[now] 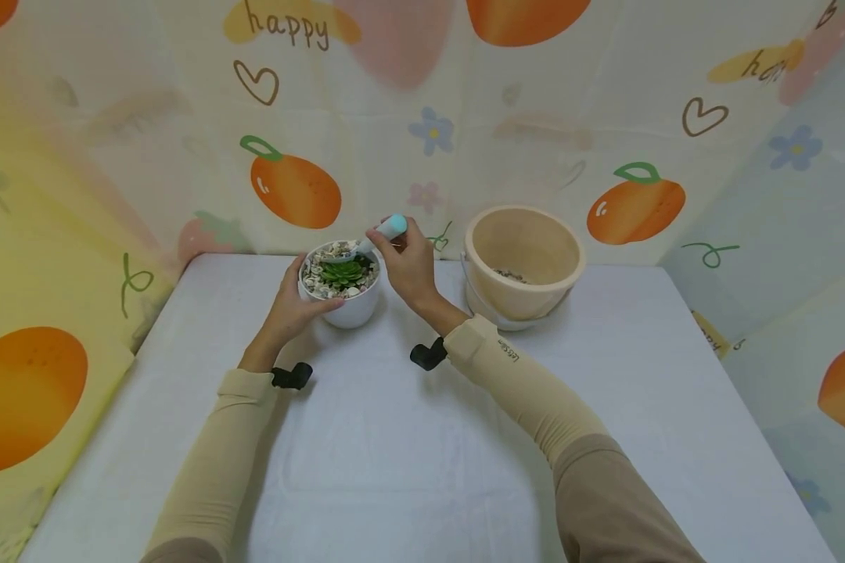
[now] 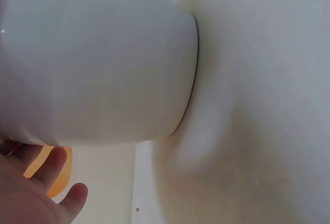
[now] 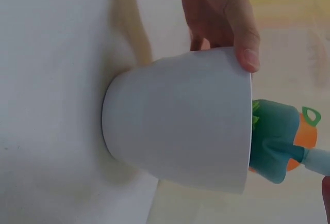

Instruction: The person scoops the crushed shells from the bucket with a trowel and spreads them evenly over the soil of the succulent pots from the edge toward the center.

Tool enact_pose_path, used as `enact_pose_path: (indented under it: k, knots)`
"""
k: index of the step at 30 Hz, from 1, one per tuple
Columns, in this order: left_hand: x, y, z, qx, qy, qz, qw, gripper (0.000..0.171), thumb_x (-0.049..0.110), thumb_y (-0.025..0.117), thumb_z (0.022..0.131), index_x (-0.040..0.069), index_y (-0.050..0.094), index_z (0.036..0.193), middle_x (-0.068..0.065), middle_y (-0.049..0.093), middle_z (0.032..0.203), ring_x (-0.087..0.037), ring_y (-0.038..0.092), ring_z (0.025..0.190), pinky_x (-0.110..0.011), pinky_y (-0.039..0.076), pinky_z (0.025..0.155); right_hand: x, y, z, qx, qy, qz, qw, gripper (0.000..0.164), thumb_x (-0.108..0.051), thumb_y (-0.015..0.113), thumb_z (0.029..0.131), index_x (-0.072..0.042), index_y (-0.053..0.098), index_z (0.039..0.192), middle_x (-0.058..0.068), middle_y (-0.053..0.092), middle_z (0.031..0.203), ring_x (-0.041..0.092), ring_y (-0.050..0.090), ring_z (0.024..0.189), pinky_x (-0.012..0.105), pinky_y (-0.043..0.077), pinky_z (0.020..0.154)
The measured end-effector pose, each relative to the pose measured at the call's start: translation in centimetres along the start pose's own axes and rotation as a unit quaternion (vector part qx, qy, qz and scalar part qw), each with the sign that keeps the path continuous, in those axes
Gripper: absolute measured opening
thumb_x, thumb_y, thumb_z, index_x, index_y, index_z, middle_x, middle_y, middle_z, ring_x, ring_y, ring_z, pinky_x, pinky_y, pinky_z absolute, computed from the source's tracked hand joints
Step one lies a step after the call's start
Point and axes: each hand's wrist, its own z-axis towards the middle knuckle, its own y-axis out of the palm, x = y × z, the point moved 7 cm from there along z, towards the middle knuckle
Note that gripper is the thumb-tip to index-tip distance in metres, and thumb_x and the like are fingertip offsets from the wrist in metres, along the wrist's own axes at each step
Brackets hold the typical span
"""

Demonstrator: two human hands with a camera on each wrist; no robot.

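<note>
A white flowerpot [image 1: 354, 311] stands on the table, with a green succulent [image 1: 343, 273] and pale pebbles [image 1: 361, 287] inside. My left hand [image 1: 292, 309] holds it from the left, thumb along the near rim. The right hand [image 1: 411, 270] grips the light blue and white handle of a small trowel [image 1: 392, 227], tilted down over the pot's mouth. In the right wrist view the trowel's blue-green blade [image 3: 273, 139] shows just above the rim, close to the leaves. The pot's white side [image 2: 103, 69] fills much of the left wrist view.
Right of the pot stands a beige bucket [image 1: 524, 299] with some gravel [image 1: 512, 276] at its bottom and its handle hanging down. A white cloth covers the table [image 1: 387, 469]. Directly behind the table hangs a fruit-patterned curtain [image 1: 366, 102].
</note>
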Motion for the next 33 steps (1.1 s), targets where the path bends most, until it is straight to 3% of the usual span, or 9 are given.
enact_pose_path:
  k: [9,13,17,24,29,33]
  knots:
    - [0.3,0.1,-0.2,0.031,0.002,0.027,0.9992,0.106,0.033,0.083,0.075,0.009,0.018,0.155,-0.017,0.027,0.156,-0.035,0.024,0.145,-0.060,0.019,0.117,-0.7,-0.2,-0.3,0.011,-0.018,-0.014,1.000,0.027,-0.019,0.069,0.091,0.001,0.059,0.106,0.016,0.070,0.094,0.023,0.069,0.083,0.025,0.056,0.075]
    - [0.8,0.2,-0.5,0.052,0.019,0.026,0.9981,0.102,0.030,0.084,0.075,0.007,0.023,0.153,-0.017,0.035,0.152,-0.035,0.031,0.141,-0.058,0.023,0.116,-1.1,-0.3,-0.4,0.013,-0.030,-0.009,0.999,0.027,-0.018,0.070,0.090,0.002,0.060,0.105,0.017,0.071,0.093,0.024,0.071,0.086,0.026,0.057,0.078]
    - [1.1,0.4,-0.9,0.063,0.014,0.041,0.9970,0.103,0.034,0.084,0.074,0.008,0.023,0.153,-0.018,0.035,0.151,-0.035,0.032,0.139,-0.059,0.026,0.114,-1.3,-0.3,-0.4,0.014,-0.040,-0.017,0.999,0.030,-0.018,0.072,0.088,0.004,0.062,0.105,0.017,0.071,0.091,0.025,0.073,0.087,0.028,0.058,0.079]
    - [0.6,0.1,-0.9,0.035,-0.010,0.051,0.9980,0.110,0.039,0.082,0.076,0.010,0.012,0.156,-0.018,0.020,0.157,-0.036,0.020,0.143,-0.063,0.021,0.114,-1.1,-0.1,-0.2,-0.009,-0.039,-0.056,0.998,0.032,-0.022,0.069,0.091,0.004,0.061,0.109,0.015,0.072,0.094,0.023,0.072,0.090,0.025,0.057,0.080]
    - [0.6,-0.1,-0.3,-0.005,0.011,0.010,0.9999,0.107,0.029,0.082,0.078,0.013,0.011,0.157,-0.016,0.016,0.159,-0.035,0.017,0.147,-0.062,0.018,0.117,-1.1,0.1,0.0,-0.040,-0.035,-0.067,0.996,0.032,-0.020,0.065,0.094,0.002,0.059,0.117,0.016,0.072,0.101,0.025,0.072,0.092,0.023,0.057,0.080]
    - [0.3,-0.1,-0.2,-0.021,-0.008,-0.003,0.9997,0.111,0.028,0.081,0.079,0.012,0.003,0.158,-0.014,0.009,0.163,-0.034,0.012,0.150,-0.062,0.015,0.118,-1.2,0.1,0.0,-0.060,-0.034,-0.057,0.996,0.033,-0.018,0.064,0.095,0.003,0.059,0.120,0.017,0.071,0.104,0.026,0.072,0.094,0.022,0.057,0.080]
